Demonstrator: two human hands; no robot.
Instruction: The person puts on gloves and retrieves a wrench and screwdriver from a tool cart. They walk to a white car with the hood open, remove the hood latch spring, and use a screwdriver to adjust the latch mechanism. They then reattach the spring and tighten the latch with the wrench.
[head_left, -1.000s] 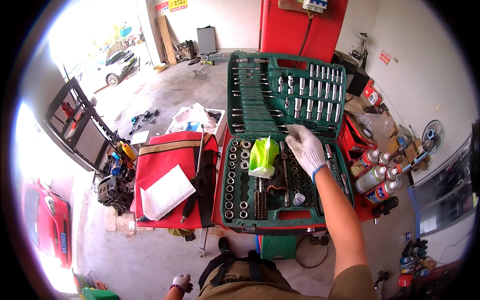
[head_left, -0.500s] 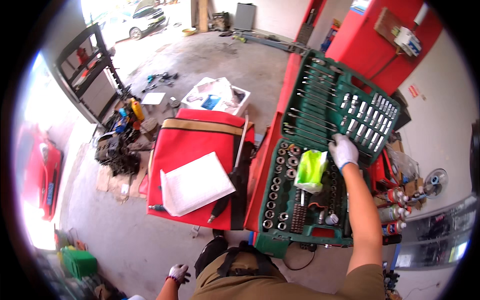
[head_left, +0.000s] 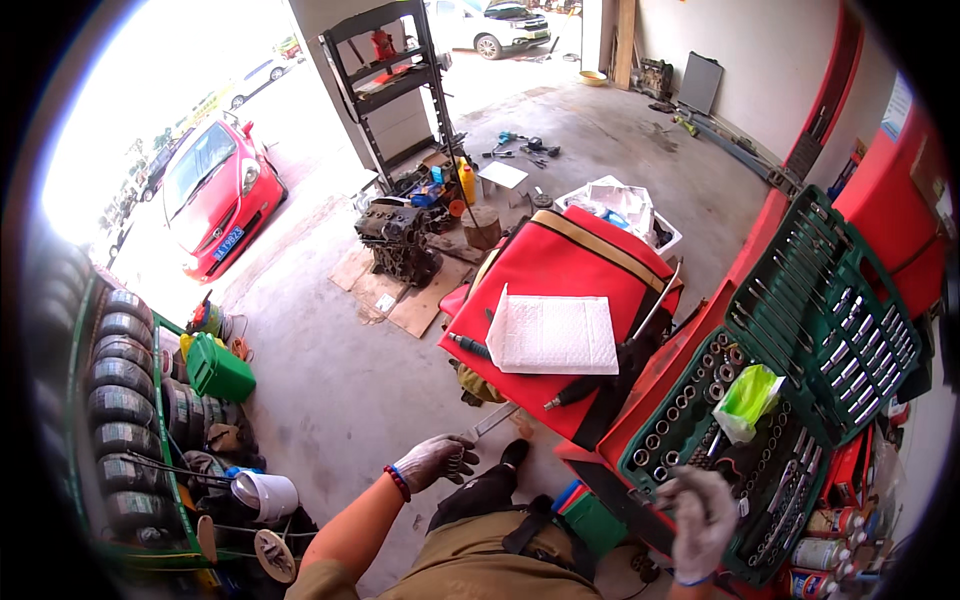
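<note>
My left hand [head_left: 437, 462], in a pale, dirt-smudged glove, is curled around a flat silver metal tool [head_left: 494, 419] that sticks out toward the red padded cover [head_left: 520, 265]. The tool's exact kind is hard to make out. My gloved right hand [head_left: 700, 522] hangs over the near edge of the open green socket set case [head_left: 640, 480], its fingers bent and blurred; whether they hold anything is unclear. Sockets fill the case's near half, with a bright yellow-green packet [head_left: 748, 400] on top. Long wrenches [head_left: 775, 315] line the lid. On the red cover rests a white quilted sheet [head_left: 555, 335].
Dark-handled tools [head_left: 570, 392] flank the sheet. An engine block [head_left: 398, 238] sits on cardboard [head_left: 420, 312] on the floor beyond. Stacked tyres [head_left: 122, 405], a green bin [head_left: 220, 368] and a white bucket [head_left: 266, 496] stand left. Spray cans [head_left: 820, 553] are at the right.
My view has swung left. My right hand has left the wrenches in the case lid and come back toward me. My left hand has moved forward, and the silver tool now shows at it.
</note>
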